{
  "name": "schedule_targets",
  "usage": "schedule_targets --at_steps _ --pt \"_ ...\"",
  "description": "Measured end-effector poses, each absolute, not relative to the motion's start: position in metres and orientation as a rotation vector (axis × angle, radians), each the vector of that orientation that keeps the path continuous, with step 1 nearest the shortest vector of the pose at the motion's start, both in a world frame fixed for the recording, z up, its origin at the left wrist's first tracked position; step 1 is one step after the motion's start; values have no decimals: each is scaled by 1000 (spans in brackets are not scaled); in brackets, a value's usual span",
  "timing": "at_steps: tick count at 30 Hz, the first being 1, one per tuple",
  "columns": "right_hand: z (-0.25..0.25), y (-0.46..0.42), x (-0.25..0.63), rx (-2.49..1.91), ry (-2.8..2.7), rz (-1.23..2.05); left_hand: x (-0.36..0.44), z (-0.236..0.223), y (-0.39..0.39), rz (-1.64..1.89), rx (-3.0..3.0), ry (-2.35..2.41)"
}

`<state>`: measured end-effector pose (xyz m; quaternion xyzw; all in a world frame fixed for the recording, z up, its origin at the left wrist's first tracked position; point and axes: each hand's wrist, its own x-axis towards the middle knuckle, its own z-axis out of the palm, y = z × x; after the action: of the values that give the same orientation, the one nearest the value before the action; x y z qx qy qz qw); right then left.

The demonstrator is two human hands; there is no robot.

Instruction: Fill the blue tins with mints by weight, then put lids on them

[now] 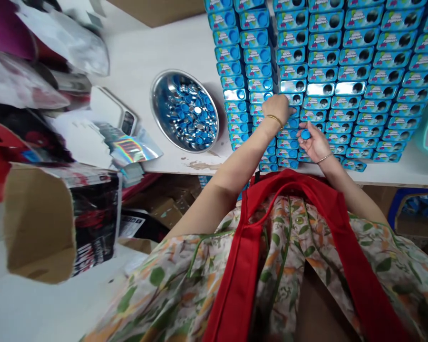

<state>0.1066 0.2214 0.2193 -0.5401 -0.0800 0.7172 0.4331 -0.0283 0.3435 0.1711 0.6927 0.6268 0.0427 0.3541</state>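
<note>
Evidently, the right hand (pixel 312 141) holds a blue cap (pixel 306 135) between its fingers, just beside the left hand (pixel 276 108). That left hand is bent, its fingers down on the tins (pixel 293 56) in the third column from the left; its fingertips are partly hidden, so I can't make out whether they grip anything. The tins stand in close columns on the white table (pixel 128 42). In the two leftmost columns their round holes show blue; in the third, holes beyond the left hand look dark and those nearer the body blue. Farther right, most holes are dark. Left of the tins sits a metal bowl (pixel 160 97) heaped with loose caps (pixel 199 121). A turquoise tub (pixel 423 130) stands at the right.
</note>
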Motion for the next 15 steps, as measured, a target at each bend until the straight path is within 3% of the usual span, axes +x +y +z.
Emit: schedule_targets --at_steps 7,12,15 --pt "201 231 96 -1293 -106 1627 -20 232 292 191 1849 1233" --pt "205 242 92 -1315 -125 1603 -18 230 308 252 1756 1400" --pt "212 245 98 -1345 -150 1608 -13 230 336 101 1714 1572"
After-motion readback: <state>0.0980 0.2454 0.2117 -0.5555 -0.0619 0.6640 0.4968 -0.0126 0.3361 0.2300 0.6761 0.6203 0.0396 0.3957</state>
